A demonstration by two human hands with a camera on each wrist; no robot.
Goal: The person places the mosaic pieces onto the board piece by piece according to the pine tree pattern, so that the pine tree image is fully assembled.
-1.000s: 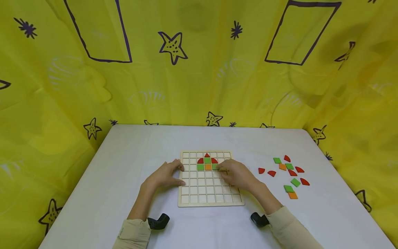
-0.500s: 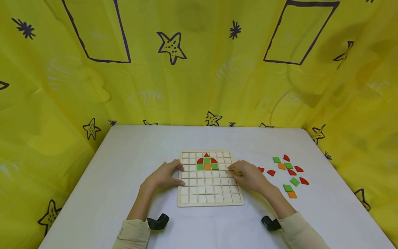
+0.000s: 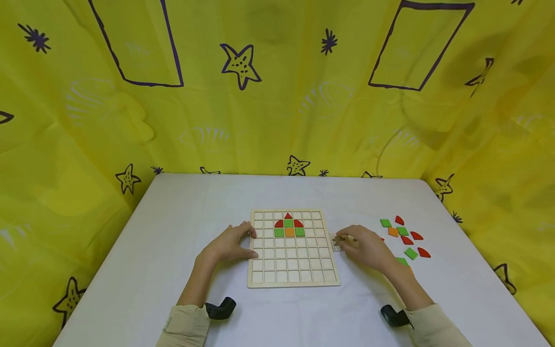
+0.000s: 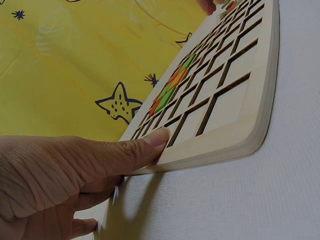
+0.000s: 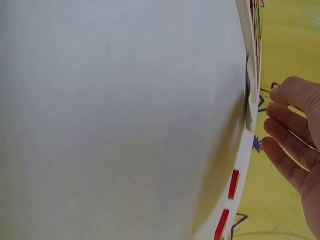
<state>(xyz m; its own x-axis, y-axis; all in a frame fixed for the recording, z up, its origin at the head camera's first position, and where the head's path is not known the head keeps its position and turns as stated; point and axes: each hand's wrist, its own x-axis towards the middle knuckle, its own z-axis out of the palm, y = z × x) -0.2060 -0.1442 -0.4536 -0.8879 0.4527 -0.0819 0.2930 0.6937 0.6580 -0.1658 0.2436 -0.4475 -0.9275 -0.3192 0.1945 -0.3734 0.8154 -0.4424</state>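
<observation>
A square wooden grid board (image 3: 286,264) lies mid-table, with red, green and orange tiles (image 3: 289,223) grouped in its upper cells. My left hand (image 3: 232,242) touches the board's left edge. In the left wrist view its thumb (image 4: 142,147) rests straight on the rim, while the other fingers are partly hidden behind it. Just off the board's right edge lies a small patterned card (image 3: 334,242), partly covered by my right hand (image 3: 366,246). In the right wrist view, that hand's fingers (image 5: 285,135) are loosely bent, apart from the card (image 5: 250,95), with nothing held.
Loose red, green and orange tiles (image 3: 403,231) are scattered on the white table (image 3: 199,197) to the right, some hidden by my right arm. A yellow patterned curtain (image 3: 277,120) surrounds the back and sides. Black wrist cameras (image 3: 221,309) sit below both hands.
My right hand has moved right, off the green tile at the pattern's right end, to beyond the board's edge. The patterned card now shows beneath it. My left hand stays put.
</observation>
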